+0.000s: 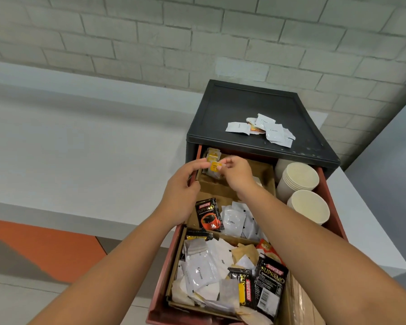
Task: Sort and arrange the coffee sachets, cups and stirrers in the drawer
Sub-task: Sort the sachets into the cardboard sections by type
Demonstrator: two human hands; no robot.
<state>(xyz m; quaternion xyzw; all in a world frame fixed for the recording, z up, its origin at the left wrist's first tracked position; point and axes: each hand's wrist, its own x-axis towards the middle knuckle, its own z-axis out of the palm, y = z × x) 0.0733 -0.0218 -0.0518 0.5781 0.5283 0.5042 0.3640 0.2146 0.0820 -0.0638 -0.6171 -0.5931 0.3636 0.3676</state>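
1. You are reading "KOPIKO SUPREMO" on two packets: a black sachet (208, 214) in the middle compartment of the drawer (332, 202), and a second black sachet (271, 285) in the front compartment.
2. A white sachet (232, 220) is showing "Coffee"; the white sachets (273, 132) on the cabinet top (232, 106) are showing "Cream".
3. Your left hand (185, 184) and right hand (234, 174) are together pinching one small yellow sachet (215, 165) over the rear compartment; its print is unreadable.
4. Two stacks of paper cups (300, 177) (311, 206) are sitting along the drawer's right side.

Left hand (181, 184) and right hand (237, 175) bare, forearms (314, 231) bare to frame's edge
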